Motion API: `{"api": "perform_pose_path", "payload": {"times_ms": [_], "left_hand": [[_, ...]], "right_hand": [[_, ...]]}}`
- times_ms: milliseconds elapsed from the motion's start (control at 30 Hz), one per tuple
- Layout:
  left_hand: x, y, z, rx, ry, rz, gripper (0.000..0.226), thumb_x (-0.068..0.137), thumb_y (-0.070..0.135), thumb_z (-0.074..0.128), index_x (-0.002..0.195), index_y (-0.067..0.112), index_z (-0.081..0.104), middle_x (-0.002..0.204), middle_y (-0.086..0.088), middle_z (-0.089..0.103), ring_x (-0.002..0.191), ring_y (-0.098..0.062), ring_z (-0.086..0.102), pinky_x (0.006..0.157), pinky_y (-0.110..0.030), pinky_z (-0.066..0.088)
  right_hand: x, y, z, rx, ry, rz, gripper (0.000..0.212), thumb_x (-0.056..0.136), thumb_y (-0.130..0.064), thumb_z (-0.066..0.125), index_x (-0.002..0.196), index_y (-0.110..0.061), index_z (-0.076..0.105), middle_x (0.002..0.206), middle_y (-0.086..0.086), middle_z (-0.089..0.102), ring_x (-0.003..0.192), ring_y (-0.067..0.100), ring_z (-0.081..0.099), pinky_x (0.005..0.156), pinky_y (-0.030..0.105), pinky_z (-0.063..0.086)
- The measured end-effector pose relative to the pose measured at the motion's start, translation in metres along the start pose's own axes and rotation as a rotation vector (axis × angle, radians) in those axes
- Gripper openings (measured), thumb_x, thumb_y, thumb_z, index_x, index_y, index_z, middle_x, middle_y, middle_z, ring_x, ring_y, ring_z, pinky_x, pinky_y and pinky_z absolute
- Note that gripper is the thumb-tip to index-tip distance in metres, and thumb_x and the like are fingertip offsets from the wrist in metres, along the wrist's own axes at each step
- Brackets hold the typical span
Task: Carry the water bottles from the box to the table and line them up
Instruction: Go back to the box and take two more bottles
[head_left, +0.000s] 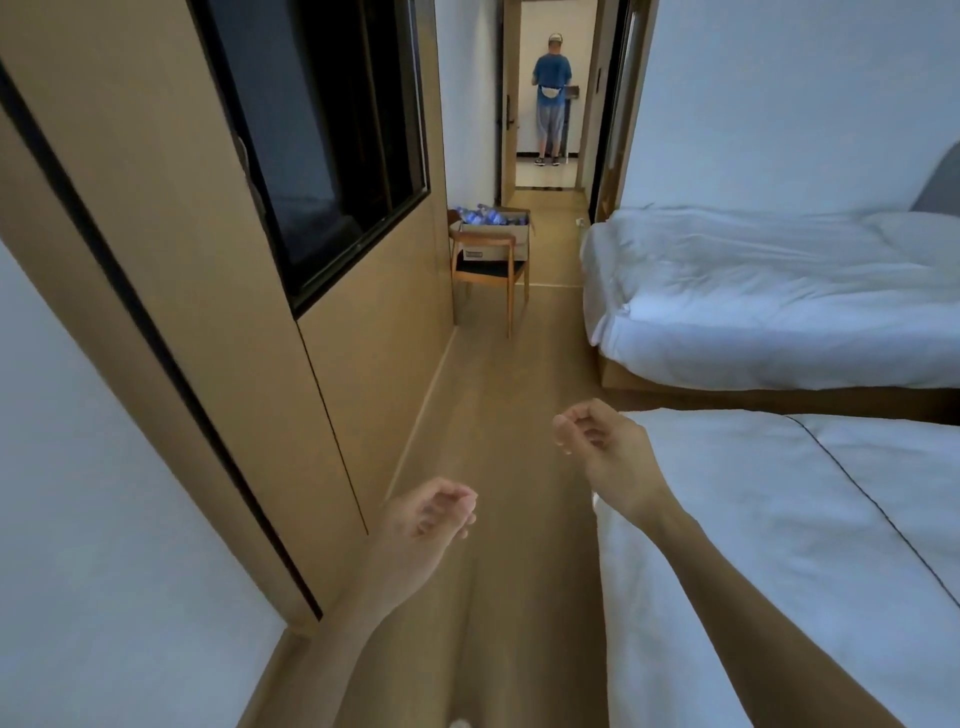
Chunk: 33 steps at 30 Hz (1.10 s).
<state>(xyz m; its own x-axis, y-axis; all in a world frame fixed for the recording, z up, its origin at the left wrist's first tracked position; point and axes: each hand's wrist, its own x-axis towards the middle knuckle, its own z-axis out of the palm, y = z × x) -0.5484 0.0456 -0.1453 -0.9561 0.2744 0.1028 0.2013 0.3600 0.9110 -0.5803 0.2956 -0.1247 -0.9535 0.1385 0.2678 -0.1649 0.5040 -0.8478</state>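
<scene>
A cardboard box (496, 240) stands on a wooden chair (488, 273) far down the aisle, against the left wall. Several clear water bottles (483, 214) with bluish labels stick out of its top. My left hand (428, 525) hangs low in the middle of the view, fingers loosely curled, holding nothing. Higher and to the right, beside the near bed's corner, my right hand (597, 441) is also loosely curled and holds nothing. Both hands are well short of the box. No table is in view.
Two beds with white bedding fill the right side, the near one (779, 545) and the far one (769, 296). A wood-panelled wall with a dark window (322, 130) runs along the left. A person (551, 98) stands beyond the open doorway at the far end.
</scene>
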Motion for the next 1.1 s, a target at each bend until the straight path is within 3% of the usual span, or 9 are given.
{"api": "perform_pose_path", "payload": {"times_ms": [267, 567, 767, 900, 1100], "left_hand": [[0.23, -0.014, -0.036, 0.05, -0.089, 0.034, 0.009, 0.097, 0.027, 0.06, 0.097, 0.024, 0.068, 0.081, 0.008, 0.073, 0.074, -0.005, 0.067, 0.07, -0.015, 0.049], [0.462, -0.042, -0.033, 0.105, -0.084, 0.106, 0.005, 0.096, 0.029, 0.063, 0.095, 0.029, 0.068, 0.084, 0.009, 0.074, 0.074, -0.012, 0.069, 0.075, -0.033, 0.053], [0.629, -0.04, -0.019, 0.167, -0.029, 0.145, 0.007, 0.095, 0.038, 0.062, 0.099, 0.036, 0.066, 0.089, 0.018, 0.071, 0.082, -0.006, 0.068, 0.068, -0.018, 0.051], [0.726, -0.028, -0.013, 0.18, 0.008, 0.134, 0.01, 0.093, 0.042, 0.061, 0.101, 0.039, 0.065, 0.094, 0.024, 0.068, 0.087, 0.001, 0.066, 0.07, -0.01, 0.049], [0.849, -0.025, -0.009, 0.166, 0.063, 0.144, 0.012, 0.093, 0.037, 0.064, 0.105, 0.034, 0.065, 0.097, 0.016, 0.069, 0.089, 0.002, 0.064, 0.072, -0.01, 0.049]], "right_hand": [[0.211, 0.03, 0.036, -0.047, 0.052, 0.047, 0.015, 0.095, -0.037, 0.062, 0.089, -0.023, 0.064, 0.081, -0.01, 0.07, 0.08, 0.006, 0.067, 0.071, 0.016, 0.052], [0.42, 0.096, 0.035, -0.083, 0.066, 0.014, 0.021, 0.096, -0.039, 0.06, 0.096, -0.019, 0.065, 0.086, -0.008, 0.07, 0.084, 0.004, 0.066, 0.072, 0.015, 0.05], [0.581, 0.149, 0.021, -0.04, 0.027, -0.041, 0.015, 0.095, -0.04, 0.06, 0.092, -0.026, 0.063, 0.086, -0.01, 0.07, 0.084, 0.004, 0.066, 0.075, 0.02, 0.053], [0.69, 0.169, 0.006, -0.05, 0.018, -0.099, 0.011, 0.095, -0.04, 0.06, 0.085, -0.037, 0.059, 0.081, -0.019, 0.068, 0.08, -0.002, 0.064, 0.066, 0.01, 0.048], [0.824, 0.201, -0.001, -0.067, 0.002, -0.176, 0.01, 0.095, -0.04, 0.06, 0.085, -0.041, 0.058, 0.089, -0.029, 0.065, 0.083, -0.004, 0.064, 0.069, 0.006, 0.047]]}}
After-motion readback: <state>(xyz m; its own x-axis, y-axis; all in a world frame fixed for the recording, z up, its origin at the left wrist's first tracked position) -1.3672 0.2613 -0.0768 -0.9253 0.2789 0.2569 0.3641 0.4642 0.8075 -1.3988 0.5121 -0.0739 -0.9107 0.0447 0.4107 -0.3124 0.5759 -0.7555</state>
